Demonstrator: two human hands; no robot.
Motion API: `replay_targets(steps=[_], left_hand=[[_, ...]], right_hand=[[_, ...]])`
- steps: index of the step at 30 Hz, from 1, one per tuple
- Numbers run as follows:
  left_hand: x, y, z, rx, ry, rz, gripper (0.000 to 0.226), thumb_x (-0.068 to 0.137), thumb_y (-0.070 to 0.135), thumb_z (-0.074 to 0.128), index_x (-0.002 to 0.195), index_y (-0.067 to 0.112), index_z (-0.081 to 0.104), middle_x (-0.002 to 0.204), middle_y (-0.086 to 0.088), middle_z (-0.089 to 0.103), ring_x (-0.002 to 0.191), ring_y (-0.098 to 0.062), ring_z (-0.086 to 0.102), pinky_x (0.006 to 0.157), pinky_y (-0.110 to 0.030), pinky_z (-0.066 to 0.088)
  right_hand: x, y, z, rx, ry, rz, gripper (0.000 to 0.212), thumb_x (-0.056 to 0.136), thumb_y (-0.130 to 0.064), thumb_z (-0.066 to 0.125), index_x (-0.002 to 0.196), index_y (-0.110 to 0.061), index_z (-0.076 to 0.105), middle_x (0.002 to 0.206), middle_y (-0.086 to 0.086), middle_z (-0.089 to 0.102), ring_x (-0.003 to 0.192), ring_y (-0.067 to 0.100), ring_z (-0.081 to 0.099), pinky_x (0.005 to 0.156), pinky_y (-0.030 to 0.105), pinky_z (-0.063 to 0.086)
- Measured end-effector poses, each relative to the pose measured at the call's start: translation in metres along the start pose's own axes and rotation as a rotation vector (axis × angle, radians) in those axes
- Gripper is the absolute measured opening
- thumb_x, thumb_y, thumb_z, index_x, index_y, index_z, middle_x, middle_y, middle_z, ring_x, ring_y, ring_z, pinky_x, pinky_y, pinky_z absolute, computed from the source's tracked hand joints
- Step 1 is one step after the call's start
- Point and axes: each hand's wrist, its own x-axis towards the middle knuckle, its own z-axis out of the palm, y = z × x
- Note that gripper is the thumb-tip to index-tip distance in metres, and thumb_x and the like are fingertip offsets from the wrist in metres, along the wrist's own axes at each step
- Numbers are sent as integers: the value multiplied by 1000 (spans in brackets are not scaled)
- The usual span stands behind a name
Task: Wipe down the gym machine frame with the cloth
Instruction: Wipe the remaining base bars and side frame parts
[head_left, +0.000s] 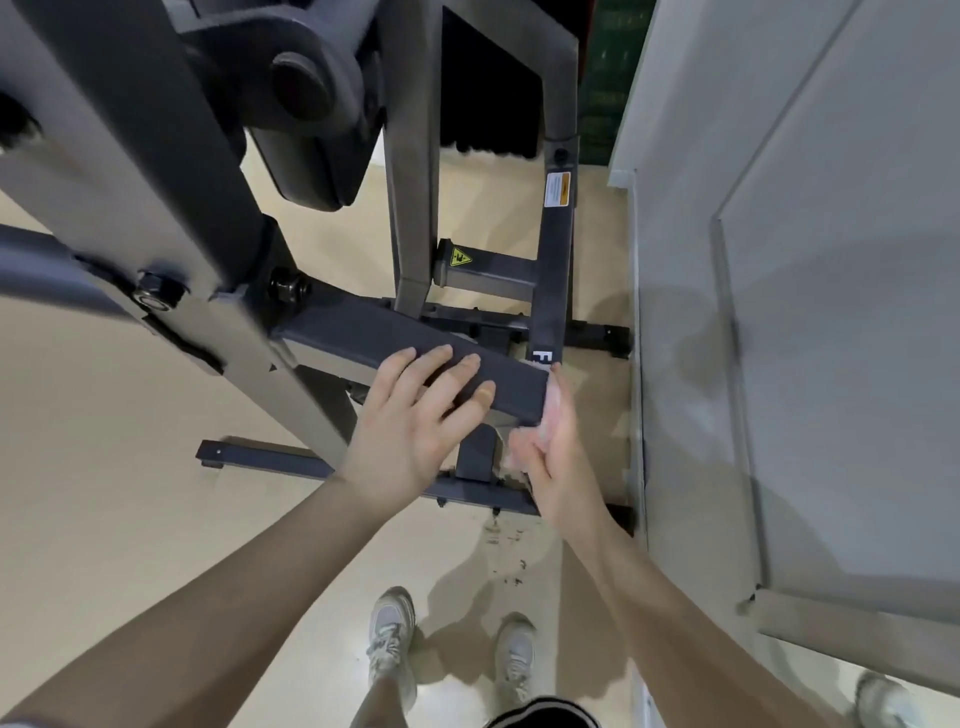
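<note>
Both forearms enter from the bottom of the frame and converge at centre, over a pale floor (130, 467) and a pair of grey sneakers (392, 639) at the bottom edge.

Gym machine frame (171, 156) — the largest item — fills the upper left and centre with dark, matte steel members, a pivot housing and bolted joints. Its base bars lie on the floor at centre. A grey wall panel (805, 312) occupies the right side.

Horizontal frame bar (395, 348) runs from centre left to the middle of the frame and ends in a square cut end.

Left hand (415, 415): fingers straight and spread, laid flat on the bar's top face near its end, apparently steadying it.

Right hand (550, 447): at the bar's cut end, motion-blurred. It holds the cloth (548, 402), a pale pinkish bunch pressed against the end face — the fingers appear curled round it, though blur hides the exact grip.

Warning labels: an orange-and-white label (557, 189) on the upright at upper centre and a yellow triangle label (460, 257) below it.

Progress: wiping is under way at this bar end. No surface shows a visible wet or cleaned band, so completed area cannot be determined. Judged from cloth position alone, the large upper members, uprights and base bars likely remain.
</note>
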Motion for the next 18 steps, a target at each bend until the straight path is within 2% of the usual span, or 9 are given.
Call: replay_targets(steps=[2,4,7,9,12,14,15,16,18], left_hand=[[-1,-5,0,-24,1,11,38,78,-2,60,111,16,54,112,-10,68,110,-28,48,96,-41,33],[-1,-8,0,-37,-12,25,43,76,-4,62,113,17,54,114,-9,67,112,-27,48,96,-40,33],[-2,-10,3,-56,-9,17,41,76,-4,64,111,17,64,114,-9,68,112,-27,48,97,-39,31],[-3,-10,5,-48,-3,21,34,77,-1,67,105,16,72,112,-9,68,111,-26,49,97,-39,32],[-1,-10,4,-57,0,21,29,77,1,67,100,17,75,110,-8,69,109,-25,49,96,-38,33],[1,-10,3,-84,10,11,30,76,-1,67,99,17,74,110,-8,69,110,-25,49,96,-38,34],[2,-8,1,-101,14,-9,32,75,-3,67,100,16,74,111,-7,69,111,-25,49,97,-38,33],[2,-6,0,-135,25,-17,34,76,-4,66,102,16,73,115,-8,67,113,-25,47,100,-38,32],[-5,-4,-3,-253,62,-27,36,81,-3,58,111,15,66,128,-9,58,118,-27,43,105,-39,28]], right_hand=[[-2,8,-1,42,29,54,69,94,15,37,149,-17,11,146,16,34,111,25,56,94,40,50],[-4,13,-3,28,54,138,65,94,14,38,147,-16,15,146,16,35,122,32,49,99,46,47],[-2,6,1,-43,83,39,54,97,-11,42,146,-21,20,138,9,44,97,25,56,76,32,53],[4,-2,8,-46,123,-88,56,94,-18,43,146,-27,24,139,1,43,90,19,50,70,27,51],[2,2,16,-98,193,-76,62,88,-9,49,141,-34,31,134,-11,48,99,18,56,76,30,53],[1,11,17,-61,245,90,57,94,4,43,143,-24,30,99,8,57,78,21,55,70,27,45],[1,15,17,-48,266,153,53,95,11,36,140,-17,31,77,11,47,62,21,44,61,26,37],[1,18,17,-75,305,168,50,94,15,32,136,-12,34,70,6,40,56,17,34,57,26,32],[-4,12,26,-198,367,163,47,93,6,36,136,-13,36,82,3,49,63,11,47,58,23,41]])
